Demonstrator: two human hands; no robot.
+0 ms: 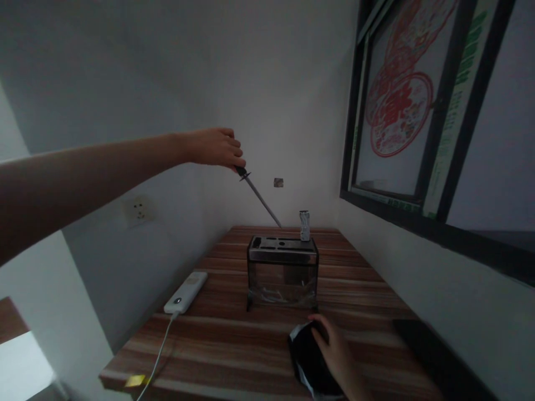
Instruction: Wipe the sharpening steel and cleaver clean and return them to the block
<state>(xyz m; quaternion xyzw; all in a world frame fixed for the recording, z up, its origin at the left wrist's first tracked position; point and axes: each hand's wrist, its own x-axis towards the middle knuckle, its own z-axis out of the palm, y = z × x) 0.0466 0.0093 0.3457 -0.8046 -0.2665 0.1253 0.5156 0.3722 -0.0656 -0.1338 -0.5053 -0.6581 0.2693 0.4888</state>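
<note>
My left hand (215,147) is raised high over the table, closed round the black handle of a sharpening steel (261,199). Its thin metal rod slants down to the right, its tip just above the slotted top of a clear knife block (282,272). One handle (305,225) stands in the block's right rear slot. My right hand (336,351) rests low at the front of the table, fingers curled over a black object (307,359) with a shiny edge.
A white power bank (186,291) with a cable lies left on the wooden table (234,340). A dark flat object (438,359) lies at the right edge. White walls close in left and behind; a dark-framed window (418,111) is on the right.
</note>
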